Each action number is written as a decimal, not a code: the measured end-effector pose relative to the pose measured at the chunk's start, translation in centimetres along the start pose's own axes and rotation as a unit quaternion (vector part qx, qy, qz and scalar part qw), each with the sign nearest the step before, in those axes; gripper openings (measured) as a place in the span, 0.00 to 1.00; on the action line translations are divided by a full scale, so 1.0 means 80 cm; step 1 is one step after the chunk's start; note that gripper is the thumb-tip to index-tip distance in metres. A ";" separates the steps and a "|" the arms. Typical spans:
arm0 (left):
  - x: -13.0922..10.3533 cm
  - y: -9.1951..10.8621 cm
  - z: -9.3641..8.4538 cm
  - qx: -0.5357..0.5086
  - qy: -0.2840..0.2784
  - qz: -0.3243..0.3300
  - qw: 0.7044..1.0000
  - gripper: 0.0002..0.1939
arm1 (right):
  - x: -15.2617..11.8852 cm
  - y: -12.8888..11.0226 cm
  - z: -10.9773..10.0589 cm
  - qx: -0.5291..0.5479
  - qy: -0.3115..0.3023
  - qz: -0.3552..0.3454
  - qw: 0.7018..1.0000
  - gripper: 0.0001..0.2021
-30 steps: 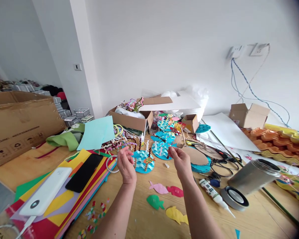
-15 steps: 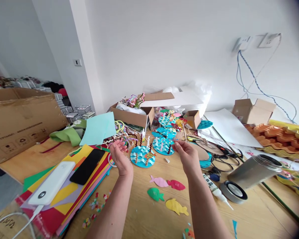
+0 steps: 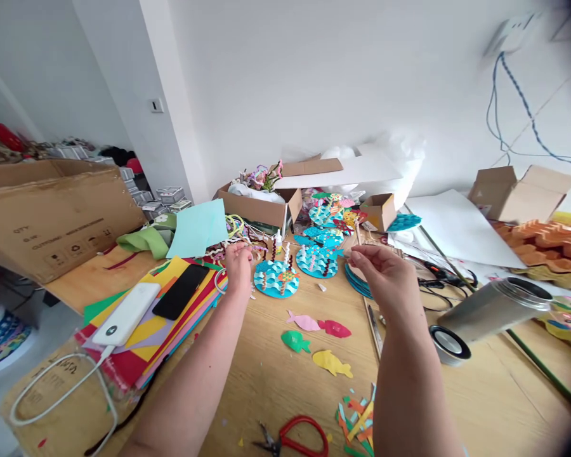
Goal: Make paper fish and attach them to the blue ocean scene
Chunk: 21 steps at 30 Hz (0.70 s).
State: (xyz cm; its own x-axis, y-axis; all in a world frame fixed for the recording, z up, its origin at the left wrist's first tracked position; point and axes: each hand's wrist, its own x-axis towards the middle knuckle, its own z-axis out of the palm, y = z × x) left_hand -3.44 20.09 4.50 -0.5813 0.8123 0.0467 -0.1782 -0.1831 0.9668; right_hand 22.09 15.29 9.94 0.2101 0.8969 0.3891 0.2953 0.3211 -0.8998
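My left hand (image 3: pixel 238 270) is raised beside the twisted pipe cleaners (image 3: pixel 219 254), its fingers curled together; anything in them is hidden. To the right my right hand (image 3: pixel 385 270) pinches thumb and forefinger on something too small to make out. Between the hands stand two round blue discs with paper waves and upright twisted stems; the nearer disc (image 3: pixel 276 289) bears an orange spotted fish (image 3: pixel 286 277), the other disc (image 3: pixel 316 270) lies behind it. On the table in front are a pink fish (image 3: pixel 305 321), a red fish (image 3: pixel 337 328), a green fish (image 3: pixel 295 341) and a yellow fish (image 3: pixel 332 362).
Red-handled scissors (image 3: pixel 304 435) and paper scraps (image 3: pixel 356 422) lie at the front edge. Coloured sheets (image 3: pixel 171 336) carry a phone (image 3: pixel 181 292) and a power bank (image 3: pixel 126 314) at left. A steel flask (image 3: pixel 495 311) and its lid (image 3: pixel 450 344) are at right. Cardboard boxes (image 3: pixel 261 206) line the back.
My left hand has gone from spread fingers to curled ones. The view has shifted, bringing the scissors and paper scraps into sight. My right hand keeps its pinch.
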 end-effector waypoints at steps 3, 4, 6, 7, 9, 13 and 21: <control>0.005 -0.001 -0.034 0.091 -0.068 -0.067 0.991 0.09 | 0.001 0.013 0.003 -0.063 -0.062 0.036 0.995 0.10; 0.004 -0.004 -0.044 0.122 -0.097 -0.093 0.983 0.09 | 0.002 0.021 0.009 -0.083 -0.093 0.061 0.990 0.08; 0.000 -0.013 -0.062 0.175 -0.138 -0.136 0.965 0.09 | 0.001 0.041 0.030 -0.107 -0.157 0.134 0.973 0.05; -0.002 -0.018 -0.067 0.196 -0.151 -0.152 0.957 0.08 | 0.000 0.052 0.044 -0.110 -0.174 0.160 0.966 0.05; -0.007 -0.030 -0.071 0.225 -0.165 -0.176 0.944 0.06 | -0.001 0.073 0.072 -0.121 -0.191 0.212 0.951 0.05; -0.011 -0.046 -0.059 0.246 -0.169 -0.189 0.936 0.14 | 0.002 0.104 0.114 -0.139 -0.201 0.283 0.928 0.13; 0.000 -0.060 -0.041 0.228 -0.142 -0.178 0.947 0.17 | 0.012 0.139 0.145 -0.141 -0.198 0.257 0.935 0.16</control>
State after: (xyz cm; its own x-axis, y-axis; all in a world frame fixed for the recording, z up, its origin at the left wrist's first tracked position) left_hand -5.21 19.15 -1.00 -0.3014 0.9055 -0.2989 0.0763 0.3353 0.9390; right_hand 14.78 23.22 -2.02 0.0458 0.9711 -0.2344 0.4961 -0.2257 -0.8384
